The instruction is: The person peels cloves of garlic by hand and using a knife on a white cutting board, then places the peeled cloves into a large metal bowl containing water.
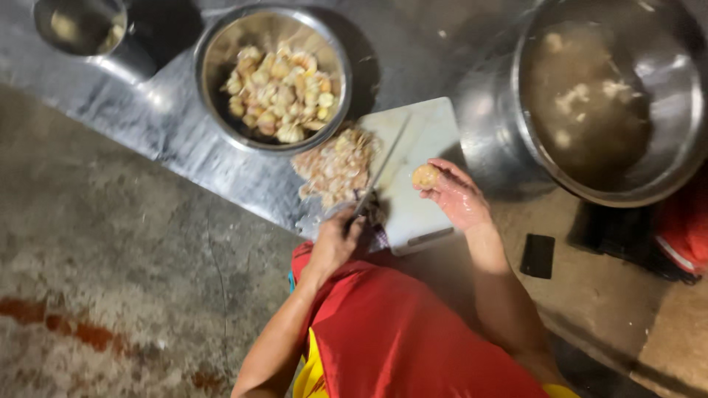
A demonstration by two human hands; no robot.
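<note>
The left hand [335, 243] is closed around the handle of a long knife [383, 166], and the blade lies over the white cutting board [420, 214]. The right hand [457, 197] holds a small round peeled piece [425, 175] in its fingertips above the board. A pile of peels [335, 166] sits beside a metal bowl [214, 66] of garlic.
</note>
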